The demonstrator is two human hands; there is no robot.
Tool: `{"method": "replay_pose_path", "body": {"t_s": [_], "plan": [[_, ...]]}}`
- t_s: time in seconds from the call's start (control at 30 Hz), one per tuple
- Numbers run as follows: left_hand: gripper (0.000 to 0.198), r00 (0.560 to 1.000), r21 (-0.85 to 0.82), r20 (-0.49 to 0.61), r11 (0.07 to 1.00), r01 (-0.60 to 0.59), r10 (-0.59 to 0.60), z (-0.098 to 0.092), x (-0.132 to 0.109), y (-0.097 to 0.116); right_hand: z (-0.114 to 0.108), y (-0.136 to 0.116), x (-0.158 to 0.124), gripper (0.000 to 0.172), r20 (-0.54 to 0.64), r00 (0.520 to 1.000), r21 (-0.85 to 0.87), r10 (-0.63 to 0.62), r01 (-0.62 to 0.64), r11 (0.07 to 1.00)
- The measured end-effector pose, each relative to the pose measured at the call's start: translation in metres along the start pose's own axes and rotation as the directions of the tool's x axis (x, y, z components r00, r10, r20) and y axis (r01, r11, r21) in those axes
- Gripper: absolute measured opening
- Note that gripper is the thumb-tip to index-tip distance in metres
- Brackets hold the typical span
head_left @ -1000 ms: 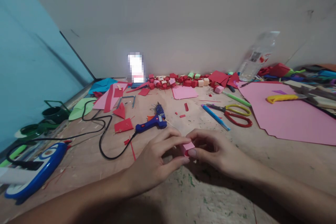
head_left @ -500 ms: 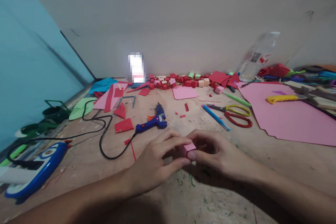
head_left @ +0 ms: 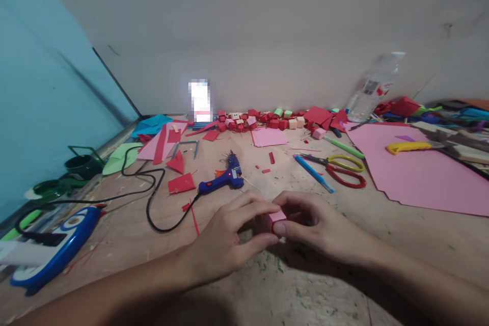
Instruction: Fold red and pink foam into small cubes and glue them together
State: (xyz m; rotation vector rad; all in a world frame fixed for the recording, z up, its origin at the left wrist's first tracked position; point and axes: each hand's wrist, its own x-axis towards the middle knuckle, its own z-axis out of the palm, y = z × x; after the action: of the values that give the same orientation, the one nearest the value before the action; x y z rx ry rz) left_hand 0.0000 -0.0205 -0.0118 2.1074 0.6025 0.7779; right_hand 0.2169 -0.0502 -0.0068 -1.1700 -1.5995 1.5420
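Between my two hands is a small pink paper cube (head_left: 277, 215), with a bit of red showing along its lower edge. My left hand (head_left: 233, 232) grips it from the left, index finger at the top and thumb low. From the other side my right hand (head_left: 315, 221) pinches it, the thumb against its front face and the fingers behind, partly hidden. Just beyond my left hand lies a blue glue gun (head_left: 221, 180), its small light lit. Scissors with red and yellow handles (head_left: 346, 170) and a blue pen (head_left: 314, 173) rest beyond my right hand.
Along the wall runs a row of small paper cubes (head_left: 273, 123), mostly red. A glowing phone (head_left: 200, 102) and a plastic bottle (head_left: 374, 89) stand there. Pink sheets (head_left: 416, 178) and a yellow-handled tool (head_left: 408, 148) lie right. A black cord (head_left: 148, 209) reaches a blue-white power strip (head_left: 72, 244).
The whole view has shifted slightly as the head moved. Both hands keep nearly the same hold on the pink paper cube.
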Motion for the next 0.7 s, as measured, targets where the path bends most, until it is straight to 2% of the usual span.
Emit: {"method": "replay_pose_path", "body": {"t_s": [0.37,0.7], "plan": [[0.043,0.999,0.025,0.007,0.999,-0.042,0.042,0.0016,-0.0031,-0.0050,0.0014,-0.0009,0.0000,0.034,0.047,0.999,0.085,0.004,-0.008,0.996],[0.050,0.999,0.013,-0.015,0.999,-0.036,0.036,0.0020,-0.0042,-0.0058,0.0011,-0.0011,-0.0006,0.043,0.045,0.999,0.128,0.000,-0.006,0.992]]}}
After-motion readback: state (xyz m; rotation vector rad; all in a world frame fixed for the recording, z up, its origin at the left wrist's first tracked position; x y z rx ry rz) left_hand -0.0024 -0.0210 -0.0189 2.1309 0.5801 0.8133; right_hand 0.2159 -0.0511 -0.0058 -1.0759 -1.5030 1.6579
